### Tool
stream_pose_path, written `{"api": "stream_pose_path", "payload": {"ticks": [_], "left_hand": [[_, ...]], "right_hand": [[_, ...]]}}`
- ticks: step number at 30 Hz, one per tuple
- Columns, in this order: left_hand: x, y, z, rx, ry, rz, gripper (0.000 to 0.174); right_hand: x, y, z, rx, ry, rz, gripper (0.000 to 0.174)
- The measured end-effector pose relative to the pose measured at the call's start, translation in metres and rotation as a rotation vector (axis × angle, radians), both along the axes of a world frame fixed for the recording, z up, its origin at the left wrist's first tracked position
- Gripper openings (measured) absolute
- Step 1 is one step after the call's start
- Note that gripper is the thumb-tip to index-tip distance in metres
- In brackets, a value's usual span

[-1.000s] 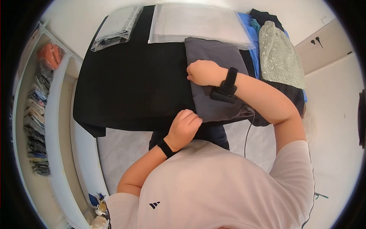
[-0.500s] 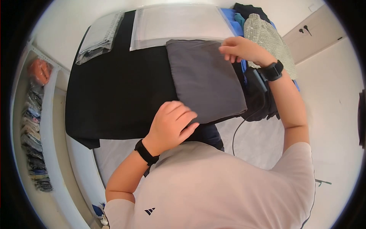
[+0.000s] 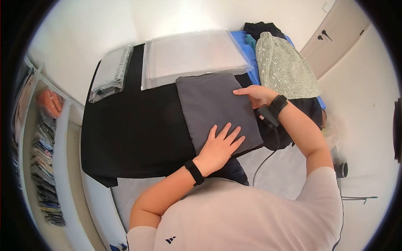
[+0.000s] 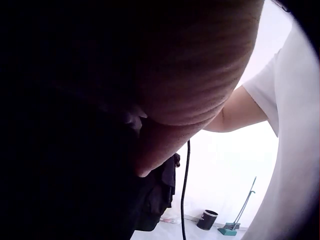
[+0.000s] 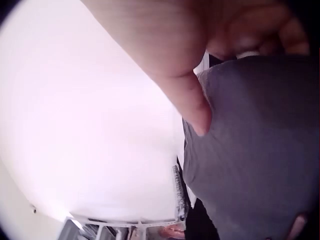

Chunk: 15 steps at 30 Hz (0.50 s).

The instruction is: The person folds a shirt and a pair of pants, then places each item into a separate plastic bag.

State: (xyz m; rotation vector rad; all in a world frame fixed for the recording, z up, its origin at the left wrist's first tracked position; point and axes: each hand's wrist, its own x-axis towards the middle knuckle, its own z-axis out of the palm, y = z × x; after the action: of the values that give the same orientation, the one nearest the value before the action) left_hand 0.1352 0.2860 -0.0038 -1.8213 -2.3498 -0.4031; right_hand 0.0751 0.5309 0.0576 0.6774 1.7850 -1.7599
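A folded dark grey garment (image 3: 213, 100) lies flat on the black-covered table (image 3: 130, 134) in front of me. My left hand (image 3: 218, 151) rests on its near part, palm down with the fingers spread. At the garment's right edge is my right hand (image 3: 261, 96), its thumb on top and its fingers tucked beneath the edge. The right wrist view shows the thumb (image 5: 197, 107) pressed on the grey cloth and the curled fingers partly hidden behind it. In the left wrist view the hand (image 4: 195, 75) is mostly in shadow.
Clear plastic bags (image 3: 194, 54) lie flat at the back of the table, and a bagged garment (image 3: 111, 73) at the back left. A sequinned garment (image 3: 284, 69) tops the clothes on the right. Shelves (image 3: 48, 163) of packed clothes stand left; a cable (image 3: 264, 161) hangs at the right.
My right hand swung right off the garment, then came down to grip its right edge. The left hand lifted from the near left corner and spread flat on the cloth.
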Motion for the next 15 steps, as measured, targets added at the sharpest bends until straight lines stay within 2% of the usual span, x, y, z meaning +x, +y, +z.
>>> {"api": "stream_pose_path", "payload": {"ticks": [3,5,6,10,12,13,15], "left_hand": [[0.0,-0.003,0.0,0.011,-0.036,-0.031,0.067],[0.0,-0.005,0.003,0.002,-0.038,-0.041,0.067],[0.0,-0.005,0.003,0.013,-0.032,-0.043,0.067],[0.002,-0.008,0.006,0.006,-0.041,-0.061,0.066],[0.002,-0.011,0.007,0.004,-0.05,-0.071,0.065],[0.002,-0.012,0.008,0.004,-0.062,-0.083,0.064],[0.001,-0.014,0.008,0.008,-0.074,-0.087,0.064]], "right_hand": [[0.001,-0.009,0.012,-0.101,-0.082,0.016,0.048],[0.002,-0.009,0.013,-0.001,0.057,0.207,0.052],[-0.002,-0.007,0.006,-0.036,0.14,0.283,0.059],[0.017,0.001,-0.005,-0.134,0.265,0.239,0.058],[0.027,0.001,-0.009,-0.304,0.325,0.115,0.055],[0.028,0.005,-0.014,-0.308,0.328,0.117,0.055],[0.03,0.009,-0.024,-0.512,0.194,0.034,0.051]]}}
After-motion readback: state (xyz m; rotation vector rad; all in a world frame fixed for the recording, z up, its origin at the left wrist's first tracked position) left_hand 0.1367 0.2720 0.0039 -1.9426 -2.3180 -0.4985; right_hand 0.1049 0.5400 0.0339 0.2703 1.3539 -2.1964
